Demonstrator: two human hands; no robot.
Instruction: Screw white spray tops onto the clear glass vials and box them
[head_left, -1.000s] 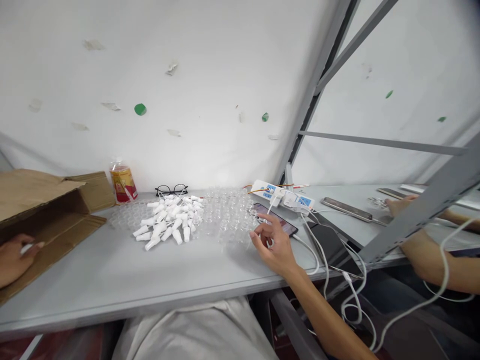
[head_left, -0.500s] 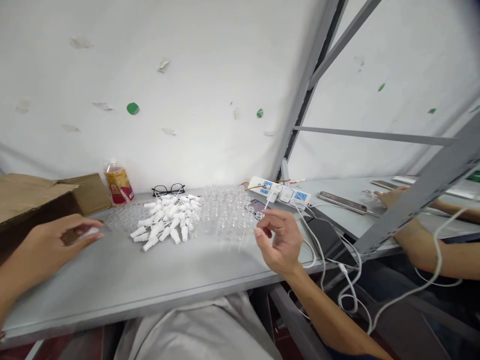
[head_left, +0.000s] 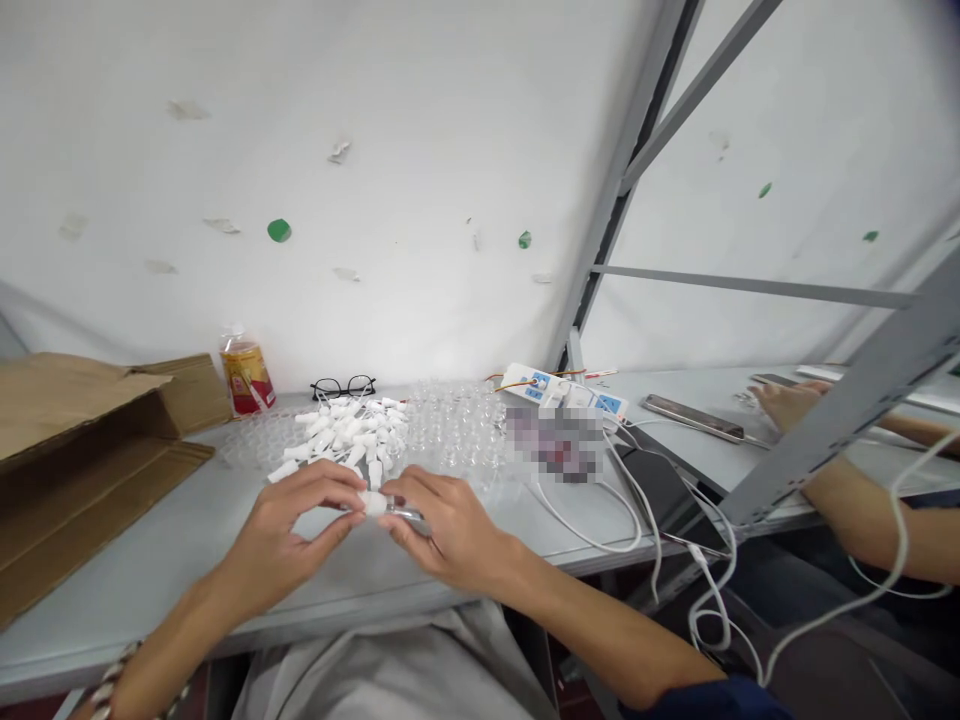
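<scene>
Above the front of the table, my two hands meet at one small piece. My left hand [head_left: 292, 525] pinches a white spray cap [head_left: 373, 503] between thumb and fingers. My right hand [head_left: 454, 525] is closed round a small clear bottle [head_left: 409, 514], lying sideways, its end against the cap. My fingers hide part of the joint. Just behind the hands lies a heap of white spray caps with thin tubes [head_left: 352, 432]. Many clear bottles [head_left: 457, 425] stand close together to the right of the heap.
At the left is an open cardboard box [head_left: 97, 490]. Behind are a drink bottle [head_left: 247, 375] and black glasses [head_left: 343, 387]. A power strip [head_left: 559, 390] with white cables and a dark tablet-like device [head_left: 667, 490] lie right. Beyond the grey rack post, another person's hand [head_left: 787, 402] is visible.
My left hand has moved right from beside the box, and my right hand has moved left from beside the clear bottles. They now meet at the cap and bottle. The view has shifted slightly.
</scene>
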